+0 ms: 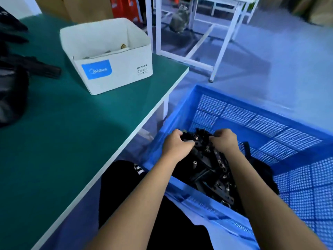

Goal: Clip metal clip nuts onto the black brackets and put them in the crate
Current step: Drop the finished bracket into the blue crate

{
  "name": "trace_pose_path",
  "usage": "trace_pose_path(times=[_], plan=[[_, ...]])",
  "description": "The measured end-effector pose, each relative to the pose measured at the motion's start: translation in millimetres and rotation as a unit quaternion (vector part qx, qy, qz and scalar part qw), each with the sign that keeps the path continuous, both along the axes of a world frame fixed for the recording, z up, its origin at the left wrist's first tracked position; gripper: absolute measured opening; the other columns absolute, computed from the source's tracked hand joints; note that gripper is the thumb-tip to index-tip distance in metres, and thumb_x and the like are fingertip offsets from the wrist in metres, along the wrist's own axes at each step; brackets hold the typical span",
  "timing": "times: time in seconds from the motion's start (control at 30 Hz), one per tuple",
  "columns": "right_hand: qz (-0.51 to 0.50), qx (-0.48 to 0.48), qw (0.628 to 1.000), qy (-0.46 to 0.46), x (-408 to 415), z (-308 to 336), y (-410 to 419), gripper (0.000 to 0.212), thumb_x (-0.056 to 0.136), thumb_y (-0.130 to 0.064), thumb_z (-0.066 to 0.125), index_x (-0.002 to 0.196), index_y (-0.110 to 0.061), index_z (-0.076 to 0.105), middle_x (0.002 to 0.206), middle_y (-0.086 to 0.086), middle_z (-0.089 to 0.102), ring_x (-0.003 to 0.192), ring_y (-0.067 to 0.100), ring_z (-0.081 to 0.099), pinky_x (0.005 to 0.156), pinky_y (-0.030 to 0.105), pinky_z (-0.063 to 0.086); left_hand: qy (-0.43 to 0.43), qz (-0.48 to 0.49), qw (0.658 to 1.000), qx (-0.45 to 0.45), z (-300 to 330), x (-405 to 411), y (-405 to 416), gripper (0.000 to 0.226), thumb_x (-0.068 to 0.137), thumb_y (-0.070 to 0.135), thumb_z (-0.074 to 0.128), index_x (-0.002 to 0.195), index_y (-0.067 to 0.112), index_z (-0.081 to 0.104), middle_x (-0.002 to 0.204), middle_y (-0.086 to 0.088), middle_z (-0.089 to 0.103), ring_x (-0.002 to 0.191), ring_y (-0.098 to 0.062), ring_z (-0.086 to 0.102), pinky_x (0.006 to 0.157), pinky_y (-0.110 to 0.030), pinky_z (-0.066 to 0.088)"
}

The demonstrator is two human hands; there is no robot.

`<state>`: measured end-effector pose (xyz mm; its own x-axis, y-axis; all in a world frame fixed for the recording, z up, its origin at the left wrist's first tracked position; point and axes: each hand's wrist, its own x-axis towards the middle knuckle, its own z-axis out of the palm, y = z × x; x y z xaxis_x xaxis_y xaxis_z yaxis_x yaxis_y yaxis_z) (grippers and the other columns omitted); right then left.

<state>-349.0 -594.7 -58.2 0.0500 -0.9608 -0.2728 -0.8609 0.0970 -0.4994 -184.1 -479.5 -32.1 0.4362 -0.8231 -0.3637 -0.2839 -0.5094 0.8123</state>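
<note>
A workshop with a pale blue floor and a green-topped work surface (75,134) edged in white runs along the left. Just past the surface's right edge, on the floor, sits a large blue perforated plastic crate (266,134). In the crate's near corner lies a heap of black brackets (209,170), many already carrying small silvery metal clip nuts (195,162). Both hands reach into the crate at the top of this heap. The left hand (175,145) and the right hand (225,139) have their fingers curled around a bundle of brackets between them; whether they are setting it down or lifting it cannot be told.

On the surface near its far right corner stands an open white cardboard box (108,56) with a blue label, a few small metal pieces showing inside. Dark bracket-like parts (41,68) lie at the surface's left edge. Beyond stand white metal table frames (198,33), with a grey cat (180,18) sitting beneath them.

Likely risks: brackets dropped carelessly could snag on the tangled heap and knock clip nuts loose, and loosened nuts could fall through the crate's perforations.
</note>
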Motion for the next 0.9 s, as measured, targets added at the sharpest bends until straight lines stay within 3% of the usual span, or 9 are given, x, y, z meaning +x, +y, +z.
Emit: trace_pose_path(times=[0.1,0.23,0.33,0.43,0.53,0.67,0.8,0.9], plan=[[0.002,-0.128,0.99,-0.055,30,37,8,0.015,0.09,-0.018,0.07,0.099,-0.008,0.078,0.096,0.015,0.077,0.098,0.035,0.07,0.082,0.035,0.055,-0.036,-0.018,0.989,-0.142,48,11,-6,0.031,0.086,0.016,0.075,0.115,0.013,0.068,0.111,0.0,0.071,0.1,-0.016,0.069,0.096,-0.032,0.054],[0.081,-0.318,0.925,-0.189,88,112,34,0.011,0.091,-0.019,0.065,0.092,-0.014,0.075,0.076,0.004,0.074,0.072,0.023,0.068,0.074,0.034,0.053,-0.048,0.018,0.925,-0.377,142,48,13,0.018,0.086,0.005,0.068,0.099,0.018,0.068,0.084,0.003,0.073,0.079,-0.014,0.072,0.078,-0.04,0.062],[0.174,-0.39,0.863,-0.27,141,159,66,0.011,0.092,-0.023,0.064,0.091,-0.016,0.072,0.066,-0.003,0.067,0.06,0.017,0.061,0.064,0.031,0.048,-0.007,0.088,0.888,-0.451,192,96,47,0.018,0.086,0.003,0.064,0.094,0.02,0.065,0.08,-0.004,0.072,0.075,-0.023,0.074,0.062,-0.033,0.06],[0.291,-0.381,0.819,-0.314,213,186,116,0.008,0.09,-0.02,0.066,0.089,-0.016,0.073,0.06,-0.01,0.057,0.054,0.011,0.052,0.061,0.027,0.042,-0.037,0.18,0.877,-0.443,206,157,102,0.015,0.087,0.0,0.063,0.097,0.011,0.064,0.081,-0.011,0.073,0.071,-0.023,0.074,0.056,-0.026,0.055],[0.43,-0.297,0.807,-0.275,288,194,174,0.005,0.09,-0.02,0.068,0.09,-0.019,0.073,0.064,-0.01,0.059,0.062,0.017,0.057,0.065,0.032,0.048,-0.126,0.276,0.857,-0.417,196,209,171,0.014,0.086,0.002,0.065,0.097,0.011,0.062,0.084,-0.014,0.073,0.069,-0.023,0.074,0.057,-0.034,0.057],[0.574,-0.255,0.753,-0.196,357,189,254,0.01,0.088,-0.022,0.067,0.093,-0.018,0.075,0.087,0.004,0.075,0.084,0.031,0.069,0.075,0.042,0.055,-0.285,0.383,0.813,-0.334,174,269,274,0.017,0.086,0.017,0.07,0.098,0.023,0.061,0.081,0.006,0.072,0.074,-0.011,0.071,0.074,-0.044,0.061],[0.64,-0.211,0.71,-0.205,400,185,319,0.007,0.091,-0.023,0.07,0.09,-0.022,0.077,0.087,-0.004,0.075,0.083,0.019,0.07,0.076,0.039,0.058,-0.368,0.488,0.753,-0.244,152,310,372,0.014,0.086,0.025,0.066,0.1,0.022,0.064,0.079,0.015,0.068,0.079,-0.008,0.068,0.08,-0.04,0.058],[0.663,-0.194,0.698,-0.186,434,183,355,0.007,0.092,-0.026,0.07,0.098,-0.025,0.075,0.095,-0.003,0.073,0.089,0.02,0.068,0.078,0.038,0.059,-0.402,0.54,0.711,-0.203,138,321,412,0.012,0.087,0.025,0.064,0.098,0.02,0.065,0.077,0.02,0.063,0.079,-0.007,0.065,0.082,-0.034,0.056]])
